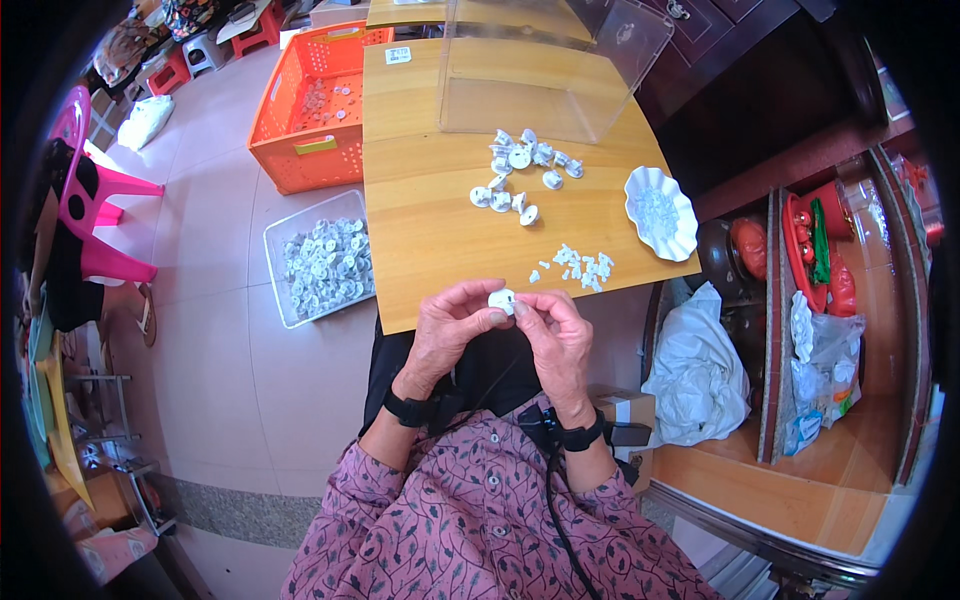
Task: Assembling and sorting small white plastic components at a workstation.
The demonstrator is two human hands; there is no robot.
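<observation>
Between my two hands, just over the near edge of the wooden table [415,200], is a small round white plastic part [502,300] with a dark slot. My left hand [450,325] grips it from the left with thumb and finger. From the other side, the thumb and fingers of my right hand [553,335] pinch it too. Beyond my hands lies a small pile of tiny white plastic pieces [585,268]. Farther back sits a loose cluster of round white plastic parts [520,157]. At the right edge, a white scalloped dish [683,243] holds small clear pieces.
A clear plastic bin [290,318] full of similar parts stands left of the table, below an orange crate [270,150]. A large clear box [520,105] rests at the table's far end. Shelves [775,330] and a white bag [697,375] are on the right; a pink chair [115,225] is left.
</observation>
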